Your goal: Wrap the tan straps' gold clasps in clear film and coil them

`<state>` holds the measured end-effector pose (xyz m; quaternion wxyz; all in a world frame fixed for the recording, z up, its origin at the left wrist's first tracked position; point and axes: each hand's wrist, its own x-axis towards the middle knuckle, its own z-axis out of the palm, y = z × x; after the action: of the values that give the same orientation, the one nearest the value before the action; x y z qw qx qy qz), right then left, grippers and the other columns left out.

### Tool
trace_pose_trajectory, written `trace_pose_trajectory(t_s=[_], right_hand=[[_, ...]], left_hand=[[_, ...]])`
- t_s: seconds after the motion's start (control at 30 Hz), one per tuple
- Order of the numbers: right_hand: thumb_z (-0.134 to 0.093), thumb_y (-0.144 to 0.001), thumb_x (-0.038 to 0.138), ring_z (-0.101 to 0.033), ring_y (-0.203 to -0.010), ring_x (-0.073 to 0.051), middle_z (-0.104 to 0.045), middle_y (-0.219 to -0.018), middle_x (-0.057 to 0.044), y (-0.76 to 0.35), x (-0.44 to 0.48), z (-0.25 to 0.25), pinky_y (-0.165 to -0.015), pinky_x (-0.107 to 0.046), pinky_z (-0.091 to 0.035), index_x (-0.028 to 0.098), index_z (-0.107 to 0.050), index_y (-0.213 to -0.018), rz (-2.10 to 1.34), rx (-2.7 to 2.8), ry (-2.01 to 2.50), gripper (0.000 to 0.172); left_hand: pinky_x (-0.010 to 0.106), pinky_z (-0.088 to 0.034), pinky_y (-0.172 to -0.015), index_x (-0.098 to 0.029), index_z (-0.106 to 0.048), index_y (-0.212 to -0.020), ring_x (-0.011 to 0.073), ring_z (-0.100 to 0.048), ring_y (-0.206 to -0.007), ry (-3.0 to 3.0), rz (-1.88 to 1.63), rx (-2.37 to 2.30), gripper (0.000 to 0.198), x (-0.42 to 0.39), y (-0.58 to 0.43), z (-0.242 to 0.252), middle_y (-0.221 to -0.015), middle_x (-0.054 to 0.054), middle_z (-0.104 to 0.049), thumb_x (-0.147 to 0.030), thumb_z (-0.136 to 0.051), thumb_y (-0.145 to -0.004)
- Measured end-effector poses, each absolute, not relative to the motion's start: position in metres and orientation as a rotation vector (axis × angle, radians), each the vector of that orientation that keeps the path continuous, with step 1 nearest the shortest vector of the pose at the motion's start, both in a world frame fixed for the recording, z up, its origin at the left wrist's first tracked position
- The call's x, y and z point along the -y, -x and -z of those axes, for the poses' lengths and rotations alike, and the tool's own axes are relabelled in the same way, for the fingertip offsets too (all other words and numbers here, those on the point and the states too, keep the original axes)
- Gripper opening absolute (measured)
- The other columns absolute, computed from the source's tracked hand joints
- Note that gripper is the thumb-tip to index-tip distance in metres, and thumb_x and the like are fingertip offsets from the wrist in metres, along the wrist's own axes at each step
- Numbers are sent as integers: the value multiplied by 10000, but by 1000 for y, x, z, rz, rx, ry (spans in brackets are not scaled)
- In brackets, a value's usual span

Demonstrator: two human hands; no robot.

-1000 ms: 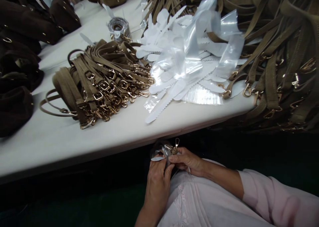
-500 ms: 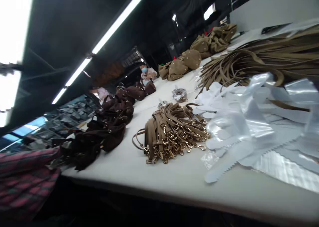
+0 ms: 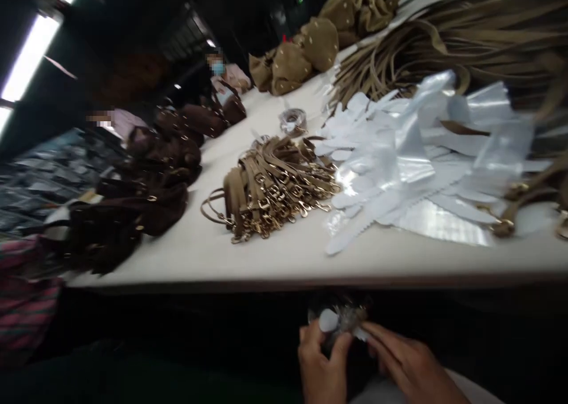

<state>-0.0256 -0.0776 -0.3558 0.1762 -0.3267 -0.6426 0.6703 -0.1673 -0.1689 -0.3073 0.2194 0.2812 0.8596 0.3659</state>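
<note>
Both my hands are low in the view, below the white table's front edge [image 3: 275,277]. My left hand [image 3: 320,368] and my right hand [image 3: 406,365] are closed together on a small clear plastic-wrapped strap end [image 3: 339,320], with a white tab showing on it. The picture is blurred by motion, so the metal clasp inside is hard to make out. On the table above lie a pile of tan straps with gold clasps [image 3: 270,185] and a heap of clear plastic sleeves and white serrated strips [image 3: 412,161].
Dark brown bags [image 3: 146,197] line the table's left side. Tan bags [image 3: 306,52] and a big heap of long tan straps [image 3: 465,37] lie at the back right. A tape roll [image 3: 293,120] stands mid-table. Other people sit at the far left end [image 3: 224,73]. A plaid sleeve [image 3: 22,297] shows at left.
The view swung up across the room and has dropped back toward my lap. My hands, out of sight half a second ago, are in view again, holding the wrapped piece as before.
</note>
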Motion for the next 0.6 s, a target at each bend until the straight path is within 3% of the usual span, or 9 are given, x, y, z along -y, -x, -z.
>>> trace_pose_trajectory(t_s=[0.1,0.2,0.27,0.33,0.4,0.43,0.47,0.53,0.6], right_hand=[[-562,-902,391,-692,-841,-220,-717,-976,-89,20,84,335,-802,-302,-531,230,-676,-1071,-1802,1821,895,260],[-638,-857,417,-646,-576,-152,-682,-731,-44,25,79,324,-561,-251,-521,171,-629,-911,-2180,1569,934,252],[-740,-771,417,-653,-572,-138,-680,-720,-32,27,71,321,-543,-230,-520,149,-586,-914,-2520,1270,853,341],[-859,-640,343,-710,-839,-181,-717,-950,-94,25,63,317,-760,-281,-563,142,-565,-1023,-2771,1062,646,523],[-918,-538,265,-642,-1112,-220,-649,-1214,-149,21,58,313,-976,-342,-494,156,-545,-1144,-2935,994,440,720],[-920,-538,265,-619,-1154,-225,-619,-1270,-156,19,58,312,-1007,-353,-471,166,-540,-1179,-2985,983,387,752],[-899,-584,298,-640,-1113,-220,-634,-1246,-150,17,59,311,-980,-351,-486,167,-554,-1172,-3005,989,390,694],[-772,-761,396,-694,-833,-168,-720,-979,-94,16,66,310,-798,-294,-536,147,-630,-1019,-2939,1118,529,386],[-627,-886,418,-596,-595,-110,-657,-679,-22,16,74,312,-635,-236,-487,137,-663,-788,-2652,1442,700,300]], left_hand=[[387,-524,-821,-212,-734,-952,257,-657,-874,-836,-972,-2280,227,168,169,306,-897,69,-690,-364,-693,-789],[372,-517,-793,-214,-736,-952,251,-647,-860,-909,-871,-2201,216,169,171,303,-869,54,-685,-352,-698,-790],[362,-514,-779,-210,-739,-951,248,-644,-852,-928,-820,-2166,198,171,173,299,-853,48,-682,-321,-688,-794],[356,-509,-794,-208,-735,-976,244,-642,-875,-931,-798,-2120,197,176,177,294,-884,49,-686,-273,-664,-803],[350,-503,-808,-212,-730,-1011,238,-639,-891,-929,-773,-2058,218,181,180,288,-924,49,-694,-233,-642,-812],[347,-499,-811,-218,-728,-1025,235,-636,-894,-932,-749,-2019,226,183,181,285,-936,46,-699,-226,-637,-819],[344,-494,-809,-225,-729,-1027,233,-633,-890,-938,-716,-1976,221,185,181,283,-936,42,-706,-230,-636,-827],[341,-487,-792,-236,-738,-990,233,-626,-861,-957,-634,-1889,181,187,178,280,-905,33,-718,-263,-660,-829],[344,-483,-793,-239,-741,-966,237,-622,-848,-966,-595,-1836,165,188,172,280,-886,30,-728,-291,-689,-818]])
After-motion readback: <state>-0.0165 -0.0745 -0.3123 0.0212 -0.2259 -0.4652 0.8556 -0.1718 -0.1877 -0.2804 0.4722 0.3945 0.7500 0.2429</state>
